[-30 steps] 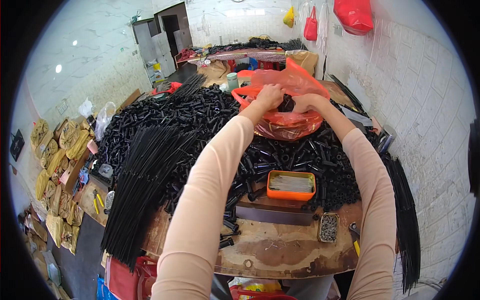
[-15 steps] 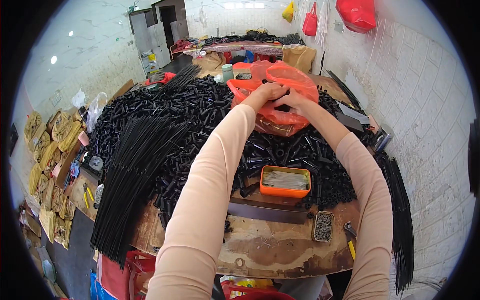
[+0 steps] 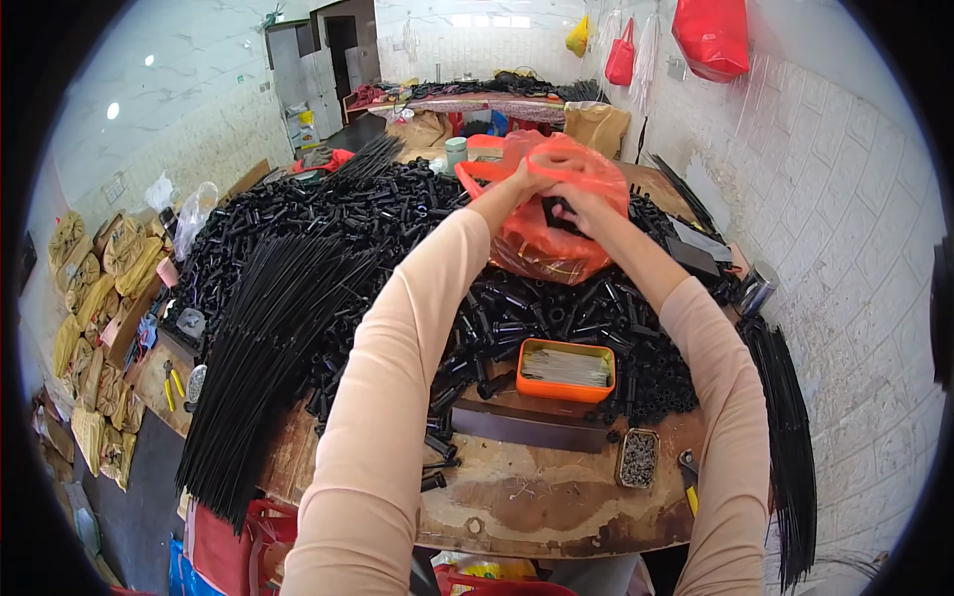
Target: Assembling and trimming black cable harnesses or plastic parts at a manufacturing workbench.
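Both arms, in pale pink sleeves, reach forward to a translucent red plastic bag (image 3: 556, 260) that sits on a heap of black plastic tube-like parts (image 3: 338, 214). My left hand (image 3: 537, 177) is closed on the bag's gathered top, and red film covers some of its fingers. Just to its right, my right hand (image 3: 578, 207) has curled fingers at the bag's mouth and grips the film there. Dark contents show in the opening between the hands; their kind is hard to make out.
Nearer me are an orange tin (image 3: 566, 370) of thin metal pins, a small tin (image 3: 637, 459) of tiny metal pieces and yellow-handled pliers (image 3: 691, 487). Bundles of long black rods (image 3: 258, 348) lie at left, another bundle (image 3: 785, 447) at right. A metal can (image 3: 760, 283) stands right.
My hands have shifted slightly down at the bag's mouth, and red film now lies over my left fingers. The bag's top has folded differently. The whole view has tilted a little.
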### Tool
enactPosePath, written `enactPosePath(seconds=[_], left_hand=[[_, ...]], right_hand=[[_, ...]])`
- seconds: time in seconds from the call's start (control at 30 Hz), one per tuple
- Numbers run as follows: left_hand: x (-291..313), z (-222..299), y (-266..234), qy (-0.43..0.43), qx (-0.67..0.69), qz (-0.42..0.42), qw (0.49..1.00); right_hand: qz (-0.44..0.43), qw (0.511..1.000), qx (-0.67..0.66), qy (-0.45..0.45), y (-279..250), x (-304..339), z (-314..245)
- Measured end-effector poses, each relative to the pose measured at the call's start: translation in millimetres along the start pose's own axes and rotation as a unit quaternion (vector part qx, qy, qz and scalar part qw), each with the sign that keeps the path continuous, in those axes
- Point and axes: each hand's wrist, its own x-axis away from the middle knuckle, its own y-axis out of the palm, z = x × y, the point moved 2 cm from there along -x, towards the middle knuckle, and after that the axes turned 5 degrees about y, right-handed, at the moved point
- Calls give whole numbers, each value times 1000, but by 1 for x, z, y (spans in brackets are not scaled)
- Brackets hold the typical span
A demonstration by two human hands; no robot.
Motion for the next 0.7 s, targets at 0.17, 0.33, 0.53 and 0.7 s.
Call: enactPosePath(seconds=[0.17, 0.33, 0.53, 0.7], left_hand=[[-29, 87, -20, -173, -49, 54, 982], [15, 100, -83, -77, -79, 107, 988], [115, 157, -79, -256, -93, 81, 959], [235, 144, -87, -392, -104, 75, 911]], right_hand=[[30, 996, 23, -83, -6, 22, -54], [-10, 992, -5, -129, 70, 72, -79], [-112, 992, -12, -57, 108, 124, -30], [-146, 987, -27, 68, 169, 161, 56]])
